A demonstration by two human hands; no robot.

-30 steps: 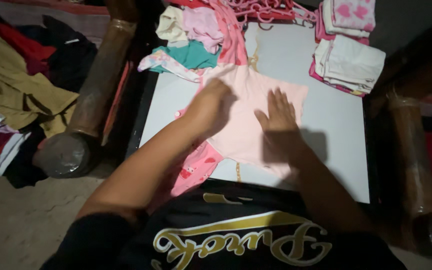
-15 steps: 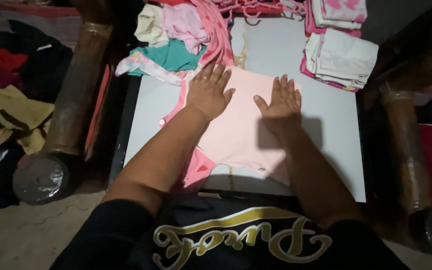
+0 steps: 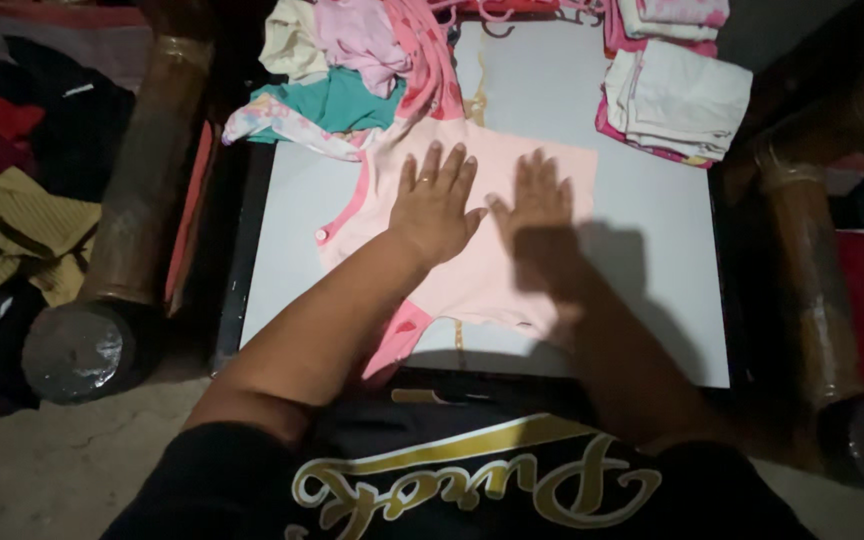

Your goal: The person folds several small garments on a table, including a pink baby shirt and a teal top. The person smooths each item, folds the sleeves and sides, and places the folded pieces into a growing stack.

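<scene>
A small pink shirt (image 3: 472,245) lies spread flat in the middle of a white table (image 3: 652,300). It has a darker pink edge and a little button on its left side. Both hands lie flat on it, side by side and nearly touching. The left hand (image 3: 436,205) is open, fingers spread, and holds nothing. It wears a ring. The right hand (image 3: 535,210) is open too, palm down, though it sits in shadow and is hard to see well. Behind the shirt, at the far left of the table, is a messy heap of clothes (image 3: 352,70) in pink, teal and cream. At the far right sits a neat stack of folded clothes (image 3: 677,100). Off to the left lies a yellow cloth (image 3: 12,225).
</scene>
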